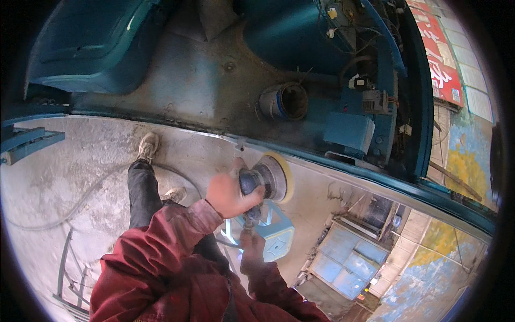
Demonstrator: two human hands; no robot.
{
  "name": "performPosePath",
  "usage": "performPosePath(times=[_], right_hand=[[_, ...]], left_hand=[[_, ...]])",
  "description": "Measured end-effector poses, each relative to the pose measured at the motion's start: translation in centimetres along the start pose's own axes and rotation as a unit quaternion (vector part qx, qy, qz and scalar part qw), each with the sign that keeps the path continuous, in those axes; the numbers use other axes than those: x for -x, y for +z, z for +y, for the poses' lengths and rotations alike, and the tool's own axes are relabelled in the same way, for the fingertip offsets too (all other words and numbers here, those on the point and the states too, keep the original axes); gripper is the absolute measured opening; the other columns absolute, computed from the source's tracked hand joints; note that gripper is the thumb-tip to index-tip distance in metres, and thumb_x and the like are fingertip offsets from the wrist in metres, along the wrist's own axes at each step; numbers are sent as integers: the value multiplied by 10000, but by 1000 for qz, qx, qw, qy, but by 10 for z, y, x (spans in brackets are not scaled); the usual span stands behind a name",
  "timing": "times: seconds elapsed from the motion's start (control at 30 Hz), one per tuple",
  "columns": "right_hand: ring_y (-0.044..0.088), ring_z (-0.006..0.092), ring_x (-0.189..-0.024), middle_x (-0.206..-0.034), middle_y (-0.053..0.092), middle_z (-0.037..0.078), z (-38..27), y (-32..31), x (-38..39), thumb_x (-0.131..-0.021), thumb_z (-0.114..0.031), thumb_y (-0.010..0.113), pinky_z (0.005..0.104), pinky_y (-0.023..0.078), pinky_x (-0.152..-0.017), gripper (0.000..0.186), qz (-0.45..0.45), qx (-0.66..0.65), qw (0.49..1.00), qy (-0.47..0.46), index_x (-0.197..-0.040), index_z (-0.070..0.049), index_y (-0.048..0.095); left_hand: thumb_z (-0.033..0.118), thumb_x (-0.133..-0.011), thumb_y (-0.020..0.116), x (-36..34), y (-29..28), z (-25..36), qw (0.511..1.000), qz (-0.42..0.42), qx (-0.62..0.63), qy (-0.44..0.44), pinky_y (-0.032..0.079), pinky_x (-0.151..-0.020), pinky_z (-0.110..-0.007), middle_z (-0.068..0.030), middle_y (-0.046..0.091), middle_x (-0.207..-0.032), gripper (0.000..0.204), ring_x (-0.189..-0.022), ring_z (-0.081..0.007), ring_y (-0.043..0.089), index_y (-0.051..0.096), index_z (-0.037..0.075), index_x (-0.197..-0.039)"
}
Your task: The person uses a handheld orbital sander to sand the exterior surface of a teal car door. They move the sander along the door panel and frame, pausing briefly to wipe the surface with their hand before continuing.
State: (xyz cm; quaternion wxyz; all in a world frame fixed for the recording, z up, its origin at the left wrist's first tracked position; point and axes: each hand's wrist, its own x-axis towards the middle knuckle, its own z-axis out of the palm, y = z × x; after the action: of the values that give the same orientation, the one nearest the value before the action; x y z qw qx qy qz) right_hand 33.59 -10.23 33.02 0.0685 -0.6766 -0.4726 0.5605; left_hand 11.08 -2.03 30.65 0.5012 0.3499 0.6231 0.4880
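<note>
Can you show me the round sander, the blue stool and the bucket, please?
Round sander [274, 180], head view: its grey disc-shaped part.
Blue stool [279, 241], head view: the flat seat.
Bucket [272, 102], head view: its outer wall.

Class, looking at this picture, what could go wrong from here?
The hose curves across the floor near the shoes and could be tripped over. The bare left hand grips the sander close to its disc, so a slip might scrape skin. The disc looks near the metal sill and might catch it.
</note>
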Motion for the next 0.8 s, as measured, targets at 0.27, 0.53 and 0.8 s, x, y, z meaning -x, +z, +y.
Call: performPosePath(times=[0.27,0.53,0.8], right_hand=[[544,199,-947,-1036,624,119,-6,2,-8,-976,-192,514,385,448,-857,287,-7,24,998,-50,-1130,35,601],[485,156,-770,-825,539,36,-36,-28,42,-964,-290,549,346,414,-681,297,42,14,997,-61,-962,5,588],[446,121,-725,-727,512,11,-102,-59,98,-1031,-360,514,337,366,-630,406,46,53,993,-95,-842,-4,564]], left_hand=[[505,-745,731,-4,7,-13,999,36,-10,38,538,-645,-497,-239,630,-671,666,-707,-450,676,500,1,-1113],[492,-725,758,21,4,77,995,51,-12,81,541,-594,-469,-218,630,-659,628,-658,-417,679,529,13,-1059],[504,-728,764,46,-1,179,990,55,-23,125,545,-615,-455,-209,634,-680,625,-673,-422,682,540,-4,-1016]])
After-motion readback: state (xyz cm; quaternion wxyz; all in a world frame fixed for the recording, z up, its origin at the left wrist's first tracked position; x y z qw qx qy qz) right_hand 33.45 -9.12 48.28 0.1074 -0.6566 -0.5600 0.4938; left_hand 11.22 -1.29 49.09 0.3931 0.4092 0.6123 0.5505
